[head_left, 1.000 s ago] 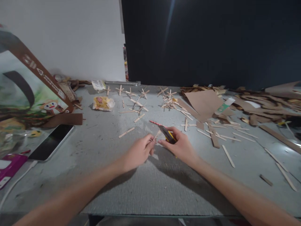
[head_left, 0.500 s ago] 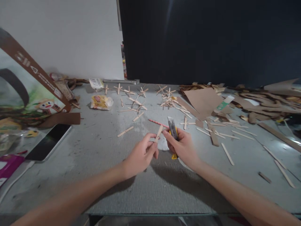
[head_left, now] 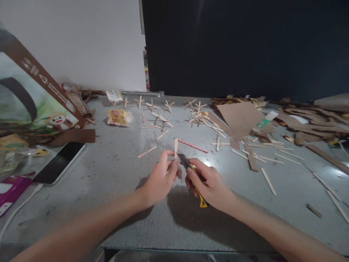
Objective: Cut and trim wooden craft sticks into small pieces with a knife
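My left hand (head_left: pixel 160 178) pinches a short wooden craft stick (head_left: pixel 176 147) and holds it upright above the grey table (head_left: pixel 114 171). Right beside it, my right hand (head_left: pixel 208 182) grips a yellow-and-black utility knife (head_left: pixel 194 174), its tip pointing at the base of the stick. The two hands nearly touch at the middle of the table. Just behind them a red pencil (head_left: pixel 193 146) lies flat.
Loose sticks and glued stick crosses (head_left: pixel 160 120) litter the far side. Brown cardboard sheets and scraps (head_left: pixel 240 118) pile up at the right. At the left are a phone (head_left: pixel 60 162), a printed carton (head_left: pixel 32 98), a yellow snack packet (head_left: pixel 119 117) and a magenta box (head_left: pixel 11 189).
Both hands drew slightly nearer to me. The stick in my left hand turned from slanted to upright, and the knife swung from pointing away to pointing left at the stick.
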Demonstrator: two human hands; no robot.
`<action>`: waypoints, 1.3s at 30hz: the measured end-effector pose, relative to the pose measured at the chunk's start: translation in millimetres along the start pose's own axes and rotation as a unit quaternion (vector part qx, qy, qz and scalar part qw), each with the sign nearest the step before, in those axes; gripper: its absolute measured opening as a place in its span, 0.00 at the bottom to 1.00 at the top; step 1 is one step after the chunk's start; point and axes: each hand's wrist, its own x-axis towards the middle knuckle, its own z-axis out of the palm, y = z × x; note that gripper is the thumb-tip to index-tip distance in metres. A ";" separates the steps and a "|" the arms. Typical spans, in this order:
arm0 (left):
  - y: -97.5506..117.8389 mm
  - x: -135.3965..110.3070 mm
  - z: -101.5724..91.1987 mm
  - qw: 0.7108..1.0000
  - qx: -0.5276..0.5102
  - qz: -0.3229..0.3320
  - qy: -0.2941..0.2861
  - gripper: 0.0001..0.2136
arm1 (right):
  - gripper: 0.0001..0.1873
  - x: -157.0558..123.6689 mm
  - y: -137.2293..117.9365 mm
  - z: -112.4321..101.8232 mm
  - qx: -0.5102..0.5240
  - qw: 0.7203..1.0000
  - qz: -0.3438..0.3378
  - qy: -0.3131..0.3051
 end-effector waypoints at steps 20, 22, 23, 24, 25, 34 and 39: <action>6.2 -0.8 -6.7 0.953 0.301 -0.035 0.004 0.14 | 0.15 0.6 0.3 3.7 0.042 0.997 0.058 -0.005; 6.4 -0.5 -6.3 0.953 0.301 -0.040 0.000 0.14 | 0.16 0.9 0.6 4.5 0.047 0.997 0.065 -0.003; 6.0 -0.4 -6.2 0.953 0.300 -0.042 0.000 0.14 | 0.16 0.9 0.5 4.9 0.047 0.997 0.068 -0.003; 5.2 -0.2 -6.2 0.954 0.297 -0.044 0.001 0.14 | 0.16 1.0 0.4 5.2 0.046 0.996 0.070 -0.004; 4.2 0.0 -6.3 0.955 0.293 -0.045 0.002 0.14 | 0.16 1.1 0.2 5.5 0.046 0.996 0.073 -0.005; -1.7 1.7 -11.9 0.965 0.260 -0.020 0.005 0.14 | 0.19 2.3 -1.1 4.8 0.143 0.983 0.114 -0.014; 0.8 2.5 -8.9 0.982 0.185 0.010 0.036 0.15 | 0.21 2.0 1.0 6.8 0.165 0.980 0.107 -0.020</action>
